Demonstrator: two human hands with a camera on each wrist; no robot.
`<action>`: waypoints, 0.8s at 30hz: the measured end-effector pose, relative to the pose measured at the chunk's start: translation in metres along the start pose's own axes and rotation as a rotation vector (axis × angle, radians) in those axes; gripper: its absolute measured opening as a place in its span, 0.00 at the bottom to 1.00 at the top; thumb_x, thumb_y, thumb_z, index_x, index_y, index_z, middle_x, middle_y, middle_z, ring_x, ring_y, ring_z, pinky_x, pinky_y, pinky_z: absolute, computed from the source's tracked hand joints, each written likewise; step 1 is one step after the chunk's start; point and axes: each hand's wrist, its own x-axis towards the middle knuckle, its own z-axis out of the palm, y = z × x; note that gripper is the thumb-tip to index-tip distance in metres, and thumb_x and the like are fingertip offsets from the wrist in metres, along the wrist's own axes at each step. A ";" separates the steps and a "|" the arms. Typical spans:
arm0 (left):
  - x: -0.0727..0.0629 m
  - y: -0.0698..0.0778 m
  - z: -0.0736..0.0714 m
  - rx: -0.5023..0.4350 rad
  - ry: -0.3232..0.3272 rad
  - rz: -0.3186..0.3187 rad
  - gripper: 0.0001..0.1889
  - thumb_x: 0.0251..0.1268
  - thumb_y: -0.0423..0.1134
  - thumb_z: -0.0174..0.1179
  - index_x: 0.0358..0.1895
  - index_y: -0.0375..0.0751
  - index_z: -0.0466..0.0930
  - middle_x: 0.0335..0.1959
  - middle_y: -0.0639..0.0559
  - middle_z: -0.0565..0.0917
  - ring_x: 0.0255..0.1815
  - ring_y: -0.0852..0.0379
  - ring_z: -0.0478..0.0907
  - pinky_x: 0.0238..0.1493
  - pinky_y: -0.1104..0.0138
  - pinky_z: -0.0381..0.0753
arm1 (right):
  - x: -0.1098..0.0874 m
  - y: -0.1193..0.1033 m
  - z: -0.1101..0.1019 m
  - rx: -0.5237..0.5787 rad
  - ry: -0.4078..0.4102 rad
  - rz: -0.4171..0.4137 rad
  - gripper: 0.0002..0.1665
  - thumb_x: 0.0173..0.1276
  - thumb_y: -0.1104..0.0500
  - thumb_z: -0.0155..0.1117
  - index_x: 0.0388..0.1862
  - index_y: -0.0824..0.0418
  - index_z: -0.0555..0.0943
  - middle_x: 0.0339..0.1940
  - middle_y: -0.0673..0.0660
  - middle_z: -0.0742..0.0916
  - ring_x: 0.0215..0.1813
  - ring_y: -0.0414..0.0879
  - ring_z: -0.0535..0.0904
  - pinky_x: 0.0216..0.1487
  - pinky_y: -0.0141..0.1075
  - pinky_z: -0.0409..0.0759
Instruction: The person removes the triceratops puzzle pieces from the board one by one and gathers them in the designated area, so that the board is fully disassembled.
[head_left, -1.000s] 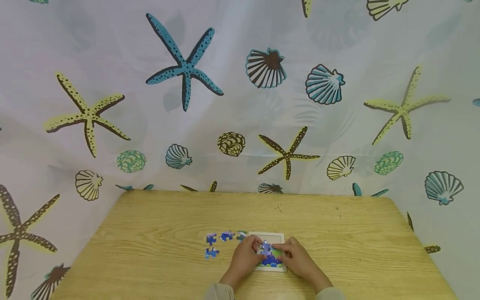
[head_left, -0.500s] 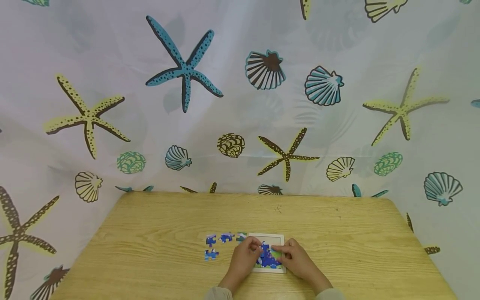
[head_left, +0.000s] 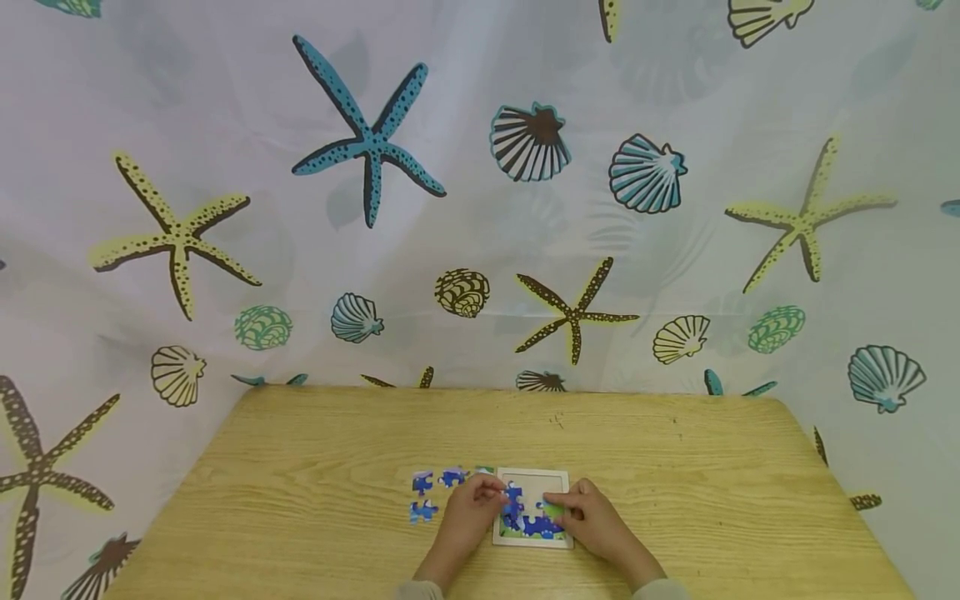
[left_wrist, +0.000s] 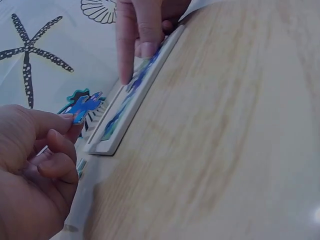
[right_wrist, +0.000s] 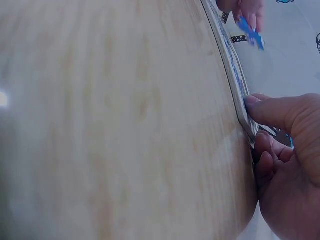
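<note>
The left hand (head_left: 468, 510) pinches a blue puzzle piece (left_wrist: 86, 107) between thumb and fingertips, holding it raised, apart from the tray. Just to the right of that hand, flat on the wooden surface (head_left: 300, 500), lies a pale-framed puzzle tray (head_left: 525, 544); joined blue pieces (head_left: 538, 526) sit in its near part, between the two hands. The right hand (head_left: 597, 518) rests at the tray's right side, index finger extended over it and thumb on it, the other fingers curled beside its edge. A green piece (head_left: 553, 509) lies in the tray by this hand's fingertips. To the left of the left hand, two loose pieces (head_left: 423, 497) lie one beyond the other; another loose piece (head_left: 452, 476) lies just beyond it, and a partly covered piece (head_left: 484, 470) shows past its fingers. Well beyond both hands hangs a white cloth (head_left: 480, 225) with starfish and shells.
</note>
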 end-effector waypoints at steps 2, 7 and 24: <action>-0.001 -0.001 -0.009 -0.016 0.015 -0.003 0.06 0.62 0.34 0.61 0.40 0.36 0.78 0.31 0.50 0.80 0.35 0.56 0.77 0.36 0.69 0.76 | 0.000 -0.001 0.000 0.007 -0.004 0.006 0.19 0.63 0.65 0.64 0.55 0.63 0.80 0.29 0.51 0.67 0.27 0.39 0.62 0.26 0.27 0.62; -0.004 -0.002 -0.033 0.005 0.074 -0.029 0.06 0.61 0.31 0.59 0.41 0.34 0.79 0.32 0.50 0.81 0.36 0.56 0.78 0.38 0.69 0.76 | -0.002 -0.004 -0.001 0.023 -0.008 0.012 0.20 0.63 0.66 0.63 0.55 0.64 0.80 0.29 0.51 0.66 0.27 0.39 0.62 0.27 0.27 0.62; -0.016 -0.008 -0.064 0.165 0.156 -0.014 0.05 0.56 0.29 0.63 0.36 0.33 0.80 0.27 0.50 0.80 0.31 0.58 0.75 0.32 0.70 0.74 | -0.002 -0.004 -0.001 0.006 -0.016 0.014 0.20 0.64 0.64 0.64 0.56 0.63 0.80 0.29 0.51 0.66 0.28 0.40 0.61 0.27 0.27 0.61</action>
